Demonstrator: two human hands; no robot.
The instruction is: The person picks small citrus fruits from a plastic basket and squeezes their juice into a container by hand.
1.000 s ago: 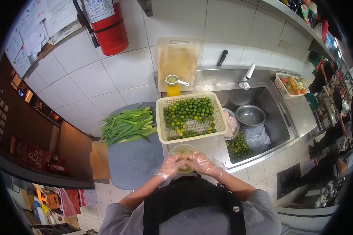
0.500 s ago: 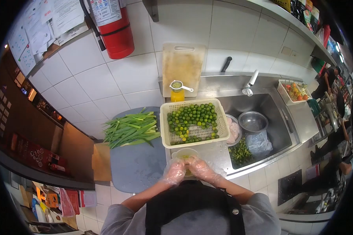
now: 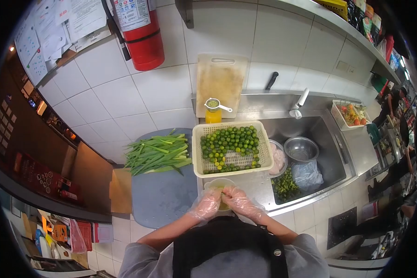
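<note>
My left hand and my right hand, both in clear plastic gloves, meet over a pale round container close to my apron. Their fingertips pinch together around a small green calamansi, mostly hidden by the fingers. Just beyond them stands a cream plastic basket full of small green calamansi; a few yellowish cut ones lie toward its near left.
Left are green leafy stalks on a grey board. Behind the basket, a strainer rests on a yellow-filled container. The sink at right holds a metal bowl, a plastic bag and green pieces.
My fingers have come slightly apart, showing a bit of green between them. The view has shifted a little; the basket and other things stay in place.
</note>
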